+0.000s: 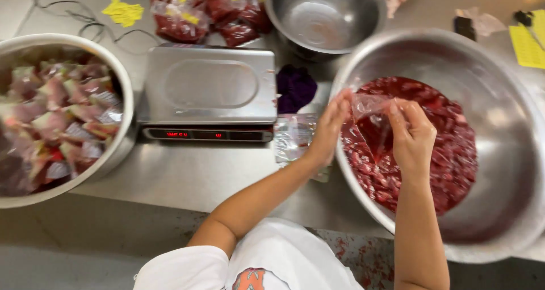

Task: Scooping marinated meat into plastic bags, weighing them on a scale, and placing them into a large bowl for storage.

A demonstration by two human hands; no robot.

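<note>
We hold a small clear plastic bag [372,111] between both hands, over the left part of the large steel bowl [511,154] at about three o'clock in the view. Our left hand [329,128] pinches the bag's left edge with its fingertips, the fingers close together and pointing toward twelve o'clock. Our right hand [411,137] grips the bag's right edge between thumb and fingers, so the mouth of the bag is stretched between the two hands. The bag hangs just above the dark red chopped pieces [448,154] that fill the bottom of the large steel bowl; whether anything is already inside the bag we cannot tell.

Just beside our left hand, toward nine o'clock, a stack of clear bags [292,139] lies on the steel counter [198,176]. A digital scale [207,91] with a steel platter and red display sits at ten o'clock from our hands. A purple cloth [295,88] lies between the scale and the large bowl. At far nine o'clock stands a second steel bowl [122,91] filled with packed bags of pink and green pieces. At twelve o'clock sit an empty steel bowl [326,17] and, to its left, filled red bags [204,12]. A yellow paper scrap [123,12] lies at eleven o'clock.
</note>
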